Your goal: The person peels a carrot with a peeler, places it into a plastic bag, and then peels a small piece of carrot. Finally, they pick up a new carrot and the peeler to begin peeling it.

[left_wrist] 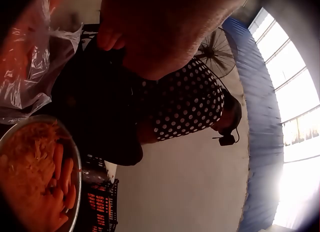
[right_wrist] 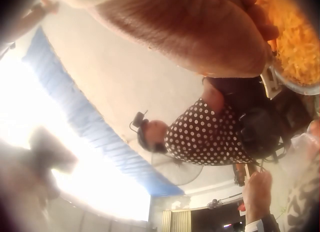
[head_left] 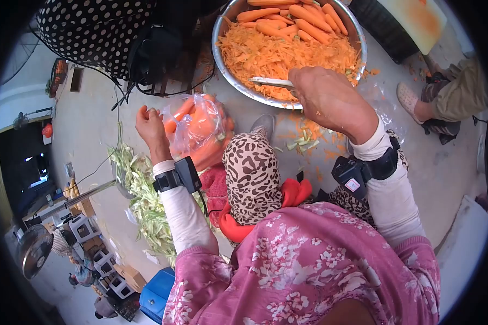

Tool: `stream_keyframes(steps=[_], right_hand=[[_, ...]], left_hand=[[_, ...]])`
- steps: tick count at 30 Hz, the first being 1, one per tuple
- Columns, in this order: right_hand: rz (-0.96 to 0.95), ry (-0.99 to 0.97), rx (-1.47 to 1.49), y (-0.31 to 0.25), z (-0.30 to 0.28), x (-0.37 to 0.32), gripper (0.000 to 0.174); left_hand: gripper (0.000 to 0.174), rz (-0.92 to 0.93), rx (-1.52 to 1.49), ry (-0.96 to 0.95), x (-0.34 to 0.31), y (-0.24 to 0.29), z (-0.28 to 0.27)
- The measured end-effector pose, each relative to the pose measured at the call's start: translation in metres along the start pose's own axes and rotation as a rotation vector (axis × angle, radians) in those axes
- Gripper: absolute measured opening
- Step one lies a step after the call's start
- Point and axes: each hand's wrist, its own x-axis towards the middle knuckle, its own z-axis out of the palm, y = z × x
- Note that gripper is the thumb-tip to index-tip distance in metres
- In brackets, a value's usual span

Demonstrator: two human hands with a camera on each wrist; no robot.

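My right hand (head_left: 333, 100) grips a long, narrow, pale tool (head_left: 271, 82), which sticks out to the left over the rim of a metal basin (head_left: 218, 59). Its far end lies above shredded carrot (head_left: 287, 54); the hand hides the rest, so I cannot tell its kind. Whole peeled carrots (head_left: 312, 24) fill the basin's far side. My left hand (head_left: 151, 127) is raised with loosely bent fingers, nothing visible in it. Beside it, a clear plastic bag (head_left: 200, 122) of carrots stands on the floor. In the right wrist view, the left hand (right_wrist: 257, 192) appears low at the right.
Pale green leaf scraps (head_left: 152, 206) are heaped on the floor at left. Loose shreds (head_left: 309, 132) lie by the basin. A person in polka dots (head_left: 92, 32) sits opposite; another person's shoe (head_left: 409, 100) is at right. A dark crate (head_left: 382, 27) bears a pale board (head_left: 417, 19).
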Motion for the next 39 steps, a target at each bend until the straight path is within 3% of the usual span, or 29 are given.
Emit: stream_keyframes(steps=[3, 6, 7, 9, 11, 13, 18, 23, 27, 29, 33, 35, 39], right_hand=[[0.022, -0.004, 0.006, -0.001, -0.003, -0.001, 0.011], [0.005, 0.014, 0.014, 0.002, -0.001, -0.002, 0.01], [-0.022, 0.047, 0.023, 0.002, 0.001, -0.003, 0.01], [-0.03, 0.048, 0.025, 0.001, -0.001, -0.002, 0.01], [-0.033, 0.046, 0.025, 0.0, -0.001, -0.002, 0.009], [-0.048, 0.089, 0.048, 0.0, -0.001, -0.003, 0.009], [-0.018, 0.013, 0.035, -0.001, -0.002, 0.0, 0.009], [0.02, -0.012, 0.003, -0.001, 0.003, 0.003, 0.008], [-0.062, 0.051, 0.037, -0.002, 0.003, 0.002, 0.008], [-0.066, 0.066, 0.043, -0.003, 0.003, 0.003, 0.008], [-0.068, 0.043, 0.029, -0.003, 0.002, 0.003, 0.009], [-0.063, 0.049, 0.033, -0.004, 0.001, 0.003, 0.009], [-0.042, 0.038, 0.04, -0.006, 0.0, 0.003, 0.01]], left_hand=[[0.029, -0.045, 0.013, 0.045, 0.009, -0.031, 0.005], [0.026, -0.167, 0.064, -0.174, 0.009, -0.049, 0.003], [0.026, -0.165, 0.066, -0.169, 0.008, -0.052, 0.001], [0.028, -0.204, 0.348, -0.388, 0.003, -0.058, 0.0], [0.029, -0.218, 0.349, -0.373, -0.001, -0.076, -0.002], [0.021, -0.27, 0.495, -0.421, -0.004, -0.086, -0.004], [0.005, -0.339, 0.518, -0.509, -0.013, -0.093, -0.014], [0.009, -0.035, 0.688, -0.643, -0.007, -0.111, -0.013], [0.014, 0.071, 0.765, -0.683, -0.009, -0.107, -0.015], [0.015, 0.274, 0.822, -0.668, -0.012, -0.107, -0.014], [0.017, 0.232, 0.922, -0.719, -0.013, -0.108, -0.012], [0.02, 0.413, 0.997, -0.781, -0.018, -0.097, -0.013], [0.023, 0.425, 1.034, -0.708, -0.03, -0.083, -0.013]])
